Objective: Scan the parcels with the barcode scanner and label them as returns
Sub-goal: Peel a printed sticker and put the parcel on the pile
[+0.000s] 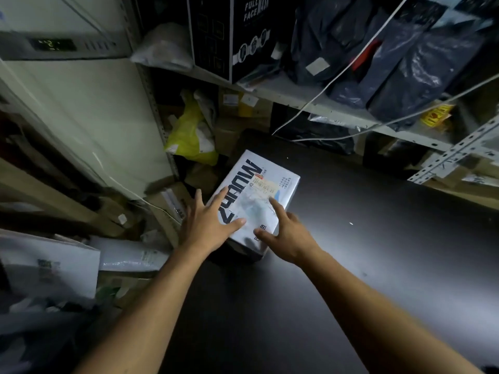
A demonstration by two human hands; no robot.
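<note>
Dark table below loaded shelf; white box at the table's far left corner, label up, probably so laid for scanning, though no scanner in view. Left hand flat on the box's near left part, fingers spread, steadying not gripping. Right hand at the near right edge, forefinger out on the top, thumb at the near edge, nothing pinched.

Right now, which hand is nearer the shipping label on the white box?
Right. The right hand has its forefinger tip at the shipping label's near edge. The left hand lies flat on the white box's left side, further from the label.
</note>
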